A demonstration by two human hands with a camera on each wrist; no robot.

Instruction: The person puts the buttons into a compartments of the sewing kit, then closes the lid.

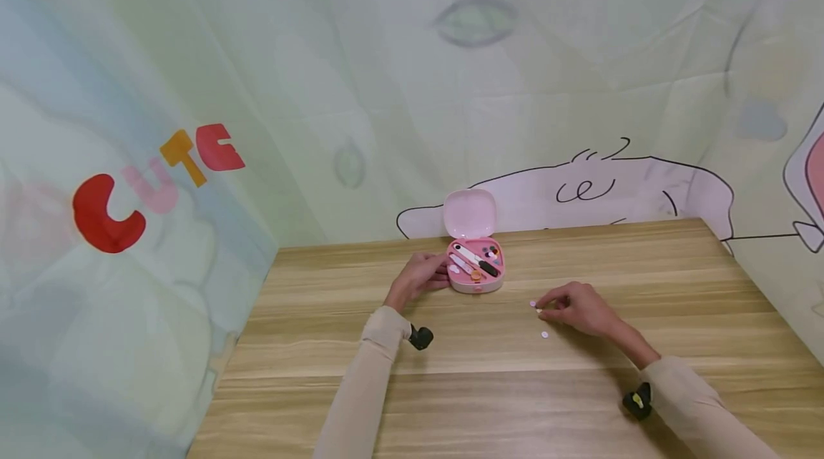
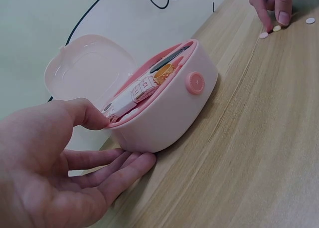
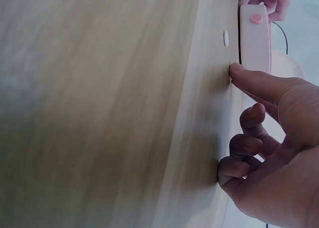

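Note:
An open pink sewing box (image 1: 476, 288) stands toward the back of the table, its lid (image 1: 471, 214) tipped back. My left hand (image 1: 421, 275) holds the box's left side. In the left wrist view the thumb is on the rim and the other fingers touch low on the wall. Over the table to the right, my right hand (image 1: 579, 309) pinches a small yellow button (image 2: 277, 28) between thumb and index finger, at the tabletop. A pale pink button (image 2: 263, 36) lies just beside those fingertips. A white button (image 1: 544, 334) lies nearer the front.
Inside the box are a black-handled tool (image 1: 488, 269), a white measuring tape (image 2: 144, 88), a gold thimble (image 2: 163, 73) and several small coloured pieces (image 1: 491, 253). A printed cloth backdrop (image 1: 360, 87) hangs behind the wooden table (image 1: 309, 344).

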